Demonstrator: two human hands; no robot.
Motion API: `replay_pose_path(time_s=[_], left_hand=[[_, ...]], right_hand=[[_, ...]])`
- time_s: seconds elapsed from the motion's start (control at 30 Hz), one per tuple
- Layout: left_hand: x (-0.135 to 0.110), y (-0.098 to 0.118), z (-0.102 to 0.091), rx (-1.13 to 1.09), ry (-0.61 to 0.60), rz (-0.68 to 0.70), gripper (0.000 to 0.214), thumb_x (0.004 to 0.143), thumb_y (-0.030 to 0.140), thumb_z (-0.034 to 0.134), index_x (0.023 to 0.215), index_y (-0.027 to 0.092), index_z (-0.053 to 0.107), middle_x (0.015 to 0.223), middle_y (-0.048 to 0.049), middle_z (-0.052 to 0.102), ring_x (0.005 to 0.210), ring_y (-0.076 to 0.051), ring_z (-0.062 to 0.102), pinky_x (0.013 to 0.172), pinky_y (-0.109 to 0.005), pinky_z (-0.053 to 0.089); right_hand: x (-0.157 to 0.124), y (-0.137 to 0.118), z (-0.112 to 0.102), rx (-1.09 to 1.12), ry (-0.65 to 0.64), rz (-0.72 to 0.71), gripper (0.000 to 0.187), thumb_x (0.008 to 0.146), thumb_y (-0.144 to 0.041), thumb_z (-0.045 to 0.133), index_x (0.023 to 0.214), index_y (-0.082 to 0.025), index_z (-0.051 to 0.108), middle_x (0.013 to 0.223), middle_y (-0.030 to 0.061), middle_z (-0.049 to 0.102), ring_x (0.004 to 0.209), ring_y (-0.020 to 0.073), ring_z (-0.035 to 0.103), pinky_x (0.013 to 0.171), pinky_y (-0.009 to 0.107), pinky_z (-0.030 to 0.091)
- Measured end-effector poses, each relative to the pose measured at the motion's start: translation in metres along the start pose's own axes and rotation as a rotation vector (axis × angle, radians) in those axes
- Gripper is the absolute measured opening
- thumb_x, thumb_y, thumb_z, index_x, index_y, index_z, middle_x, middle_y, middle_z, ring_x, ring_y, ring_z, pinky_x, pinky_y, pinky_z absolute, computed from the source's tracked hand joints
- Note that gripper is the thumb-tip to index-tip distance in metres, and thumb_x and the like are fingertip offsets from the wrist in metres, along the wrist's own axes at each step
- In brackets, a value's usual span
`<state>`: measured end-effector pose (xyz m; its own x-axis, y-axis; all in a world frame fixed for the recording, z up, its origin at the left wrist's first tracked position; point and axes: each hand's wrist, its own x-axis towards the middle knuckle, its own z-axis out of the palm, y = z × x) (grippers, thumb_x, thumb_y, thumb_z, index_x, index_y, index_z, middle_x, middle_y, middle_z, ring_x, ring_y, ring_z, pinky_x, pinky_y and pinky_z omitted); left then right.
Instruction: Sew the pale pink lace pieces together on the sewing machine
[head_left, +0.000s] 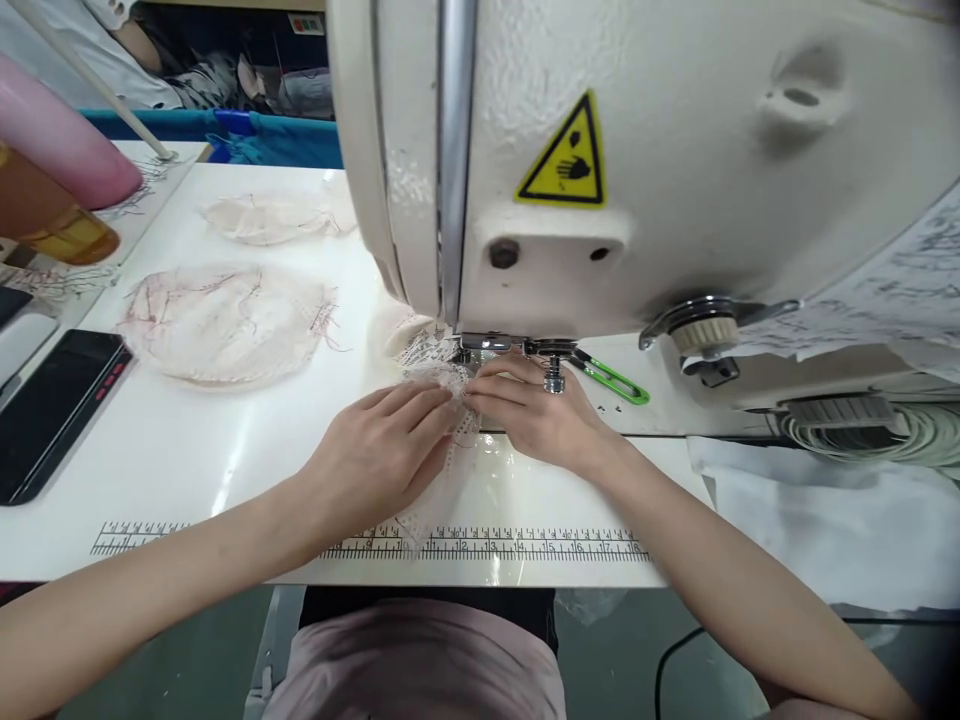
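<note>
Sheer white lace fabric point(431, 500) lies below the sewing machine head point(660, 200), trailing over the table towards its front edge. Closed on the lace's left side is my left hand point(390, 440), with its fingers pressed together near the presser foot. My right hand point(540, 410) pinches the lace from the right, fingertips close to my left hand's. Parts of its fingers are hidden behind the machine's metal fittings. Beyond both hands, a more opaque patterned piece of the lace shows by the needle area, which is mostly hidden.
Two sheer fabric pieces with loose threads point(232, 320) lie at left, near a black phone point(60, 410). Pink point(67, 130) and amber point(52, 215) thread cones stand behind. Green-handled thread snips point(615, 380) rest right of the needle. A printed ruler point(525, 545) runs along the front edge; white cloth point(832, 530) lies right.
</note>
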<state>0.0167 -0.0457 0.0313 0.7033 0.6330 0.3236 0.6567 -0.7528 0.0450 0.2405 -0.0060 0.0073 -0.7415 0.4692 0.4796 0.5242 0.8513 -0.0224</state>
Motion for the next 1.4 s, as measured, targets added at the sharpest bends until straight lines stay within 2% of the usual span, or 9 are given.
replay_pose_path(time_s=[0.17,0.27,0.4,0.53,0.67,1.13,1.27,1.33,1.4], left_hand=[[0.009,-0.008,0.016,0.116,-0.028,-0.019,0.038,0.097,0.021,0.045,0.129,0.004,0.058,0.133,-0.0164,0.061,0.124,-0.031,0.058,0.097,-0.045,0.056],[0.013,-0.016,0.022,0.092,-0.055,-0.027,0.039,0.098,0.022,0.044,0.131,0.006,0.057,0.135,-0.0149,0.06,0.126,-0.03,0.056,0.101,-0.044,0.053],[0.015,-0.025,0.025,0.063,-0.036,-0.045,0.038,0.099,0.024,0.043,0.129,0.008,0.058,0.135,-0.0142,0.06,0.124,-0.029,0.058,0.1,-0.043,0.054],[0.016,-0.03,0.027,0.05,-0.018,-0.044,0.036,0.098,0.024,0.045,0.128,0.01,0.06,0.134,-0.0124,0.061,0.125,-0.029,0.057,0.101,-0.044,0.053],[0.016,-0.032,0.028,0.045,0.002,-0.025,0.036,0.098,0.024,0.045,0.126,0.009,0.061,0.131,-0.0132,0.063,0.125,-0.029,0.057,0.102,-0.044,0.053],[0.015,-0.031,0.03,0.025,0.02,-0.042,0.035,0.097,0.025,0.048,0.127,0.013,0.062,0.128,-0.0115,0.065,0.123,-0.028,0.059,0.101,-0.043,0.052],[0.018,-0.03,0.022,0.041,0.018,-0.049,0.035,0.098,0.024,0.046,0.129,0.018,0.061,0.129,-0.0089,0.066,0.12,-0.025,0.061,0.1,-0.042,0.051],[0.016,-0.03,0.012,0.092,0.018,-0.047,0.033,0.099,0.026,0.045,0.125,0.02,0.064,0.127,-0.0075,0.067,0.115,-0.026,0.063,0.09,-0.042,0.054],[0.008,-0.032,-0.001,0.119,0.0,0.02,0.035,0.099,0.039,0.045,0.119,0.021,0.067,0.122,-0.0067,0.069,0.107,-0.027,0.065,0.078,-0.041,0.054]], right_hand=[[-0.004,0.005,0.005,0.016,-0.008,0.055,0.037,0.085,0.001,0.046,0.101,-0.023,0.07,0.117,-0.0019,0.071,0.11,0.0166,0.062,0.075,0.032,0.046],[-0.006,0.004,0.005,0.005,-0.03,0.127,0.038,0.085,-0.002,0.049,0.106,-0.026,0.07,0.124,-0.0039,0.068,0.105,0.0173,0.065,0.085,0.035,0.049],[-0.004,0.001,0.002,-0.021,-0.103,0.19,0.046,0.083,0.0,0.048,0.113,-0.029,0.069,0.131,-0.0063,0.064,0.096,0.0162,0.068,0.085,0.035,0.05],[-0.001,-0.002,0.001,-0.002,-0.091,0.242,0.039,0.087,-0.005,0.052,0.111,-0.03,0.07,0.128,-0.0022,0.066,0.108,0.0179,0.064,0.091,0.036,0.05],[0.001,-0.001,0.002,0.023,-0.069,0.224,0.035,0.089,-0.009,0.054,0.109,-0.031,0.071,0.124,-0.0014,0.068,0.115,0.0182,0.061,0.095,0.035,0.049],[0.003,-0.002,-0.001,-0.016,-0.077,0.231,0.032,0.09,-0.011,0.054,0.109,-0.029,0.072,0.123,-0.0006,0.069,0.108,0.0174,0.065,0.091,0.033,0.05],[0.0,-0.002,0.003,-0.021,-0.08,0.24,0.03,0.09,-0.013,0.057,0.111,-0.03,0.072,0.123,0.0004,0.069,0.106,0.0181,0.065,0.088,0.033,0.05],[-0.001,-0.002,0.004,-0.015,-0.08,0.239,0.03,0.089,-0.013,0.057,0.111,-0.029,0.071,0.122,0.0011,0.069,0.106,0.0187,0.065,0.088,0.034,0.049],[-0.001,-0.002,0.005,-0.006,-0.072,0.236,0.03,0.09,-0.012,0.056,0.111,-0.028,0.071,0.122,0.0016,0.069,0.104,0.0187,0.065,0.087,0.034,0.049]])
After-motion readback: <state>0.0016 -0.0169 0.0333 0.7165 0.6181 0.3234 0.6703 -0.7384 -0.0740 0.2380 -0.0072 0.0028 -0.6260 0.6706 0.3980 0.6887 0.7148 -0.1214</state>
